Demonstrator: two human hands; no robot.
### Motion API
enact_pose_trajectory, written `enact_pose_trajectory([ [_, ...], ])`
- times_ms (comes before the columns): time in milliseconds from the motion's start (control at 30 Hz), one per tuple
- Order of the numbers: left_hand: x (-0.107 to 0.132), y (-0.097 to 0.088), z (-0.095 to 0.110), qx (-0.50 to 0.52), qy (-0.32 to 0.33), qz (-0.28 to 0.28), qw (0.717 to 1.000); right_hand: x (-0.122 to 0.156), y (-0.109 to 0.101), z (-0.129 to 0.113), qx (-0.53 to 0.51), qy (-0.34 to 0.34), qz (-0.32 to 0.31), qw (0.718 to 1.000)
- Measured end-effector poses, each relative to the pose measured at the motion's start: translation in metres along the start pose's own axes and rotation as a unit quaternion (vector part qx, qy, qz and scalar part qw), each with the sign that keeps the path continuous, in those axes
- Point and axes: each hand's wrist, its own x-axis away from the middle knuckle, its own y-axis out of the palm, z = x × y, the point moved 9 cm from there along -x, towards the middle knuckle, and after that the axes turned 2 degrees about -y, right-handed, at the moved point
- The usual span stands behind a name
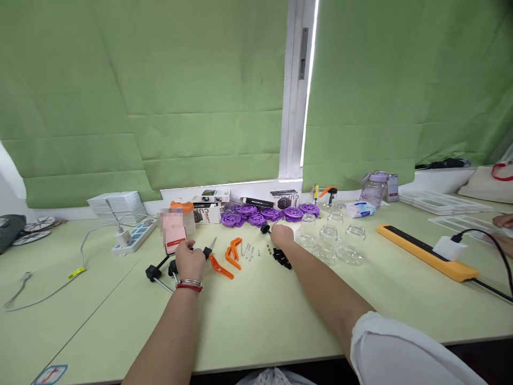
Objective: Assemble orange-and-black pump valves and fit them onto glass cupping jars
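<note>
My left hand (190, 262) is closed low over the table, just in front of a phone (175, 231) propped upright. Black-knobbed metal rods (153, 272) lie around it, and what its fingers grip is hidden. Further right, my right hand (281, 236) is curled shut, its back toward me. A black knob on a short metal rod (265, 229) sticks out at its left side, seemingly held. Small black parts (282, 258) lie beneath the right wrist. Between my hands are orange levers (233, 253), several metal pins (247, 251) and tiny metal pieces (258, 253).
Purple wheel-shaped parts (257, 219) and boxes (285, 199) line the back. Clear plastic cups (328, 233) stand right of my right hand. An orange power strip (425, 252) lies at right, a white-blue one (138, 235) at left. Another person's hand (503, 220) shows at far right.
</note>
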Motion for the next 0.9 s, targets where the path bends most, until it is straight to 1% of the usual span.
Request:
enact_pose_trajectory([
  [67,0.002,-0.001,0.007,-0.037,0.004,-0.022,0.999,0.001,0.001,0.001,0.0,0.0,-0.001,1.0],
  [133,0.005,0.003,0.017,-0.108,0.036,-0.06,0.992,0.001,0.001,0.001,-0.001,0.0,-0.001,1.0],
  [200,0.011,0.012,0.026,-0.184,0.087,-0.106,0.973,0.002,0.0,-0.001,0.0,-0.002,0.002,1.0],
  [267,0.016,0.02,0.031,-0.235,0.13,-0.139,0.953,0.003,-0.001,-0.004,0.002,-0.006,0.005,1.0],
  [333,0.02,0.025,0.032,-0.266,0.152,-0.159,0.938,0.004,-0.001,-0.009,0.005,-0.012,0.008,1.0],
  [400,0.021,0.028,0.03,-0.281,0.151,-0.171,0.932,0.005,-0.002,-0.015,0.009,-0.019,0.009,1.0],
  [500,0.021,0.03,0.027,-0.289,0.131,-0.19,0.929,0.006,-0.002,-0.019,0.015,-0.019,0.006,1.0],
  [633,0.022,0.032,0.026,-0.297,0.115,-0.207,0.925,0.006,-0.002,-0.016,0.02,-0.01,0.006,1.0],
  [767,0.02,0.034,0.024,-0.308,0.117,-0.211,0.92,0.007,-0.002,-0.012,0.024,-0.011,0.01,1.0],
  [900,0.02,0.039,0.023,-0.311,0.129,-0.217,0.916,0.009,-0.004,-0.013,0.024,-0.017,0.012,0.999],
])
